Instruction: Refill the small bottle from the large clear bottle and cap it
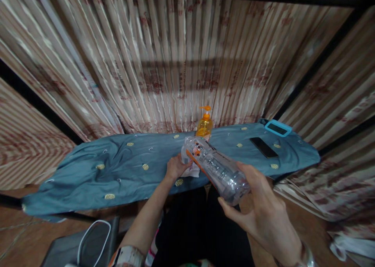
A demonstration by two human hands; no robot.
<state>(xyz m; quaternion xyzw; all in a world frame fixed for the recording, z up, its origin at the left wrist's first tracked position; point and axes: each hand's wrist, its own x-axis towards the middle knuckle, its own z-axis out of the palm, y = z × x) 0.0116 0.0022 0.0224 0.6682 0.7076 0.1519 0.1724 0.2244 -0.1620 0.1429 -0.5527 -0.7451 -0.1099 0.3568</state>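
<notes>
A clear plastic bottle [221, 169] with an orange stripe and a small cartoon figure lies tilted in the air over the table's front edge. Its right end sits between the thumb and fingers of my right hand [265, 208], which grips it. My left hand [176, 167] is closed at the bottle's other end, its fingertips partly hidden. Beneath that end, a white tissue or cloth [192, 171] rests on the tabletop. Just behind the bottle stands a yellow pump bottle [204, 125] with an orange pump head; its lower part is partly covered.
A blue-green patterned cloth [159, 149] covers the narrow table. On its right lie a black phone [263, 147] and a light-blue framed device [277, 128]. Striped curtains hang around dark metal bars. At lower left, a white cable [95, 230] lies on a grey surface [63, 245].
</notes>
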